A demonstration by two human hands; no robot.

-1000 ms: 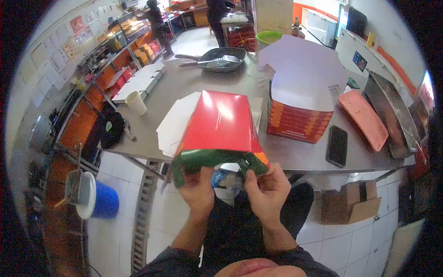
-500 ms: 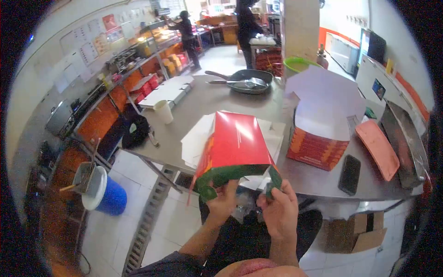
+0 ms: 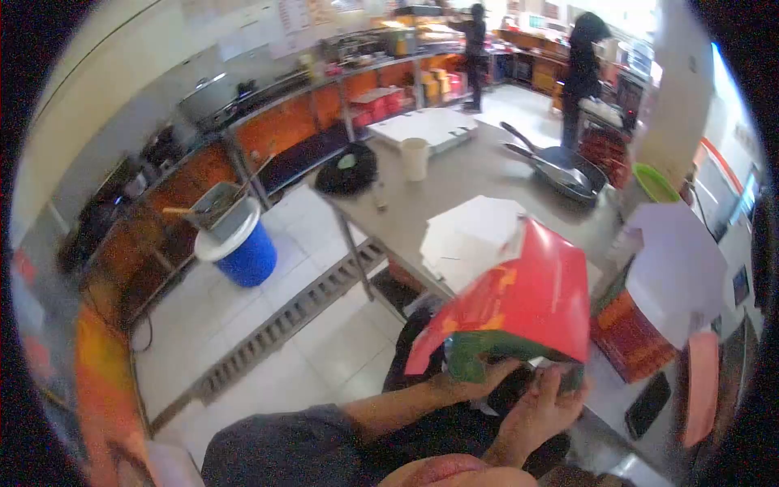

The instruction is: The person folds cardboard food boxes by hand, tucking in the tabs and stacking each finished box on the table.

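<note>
A red cardboard box (image 3: 545, 280) with green edges and orange markings is tilted in front of me, partly folded. My left hand (image 3: 487, 381) is closed on its green lower edge, the fingertips partly tucked under the card. At the right lower corner, my right hand (image 3: 552, 406) pinches a green flap of the same box. White flat cardboard (image 3: 471, 239) lies on the metal table just behind it. To the right stands a stack of nested red cartons (image 3: 634, 337) with pale raised flaps. Part of my left fingers is hidden by the box.
On the table (image 3: 503, 183) are a paper cup (image 3: 415, 159), white flat boxes (image 3: 422, 130), a frying pan (image 3: 572, 172), a black phone (image 3: 648, 404) and a pink tray (image 3: 701, 390). A blue bucket (image 3: 247, 256) stands on the floor. Two people work farther back.
My view has swung to the left, so the table and its things appear farther right. The box has tilted in my hands, and both hands still grip its lower edge.
</note>
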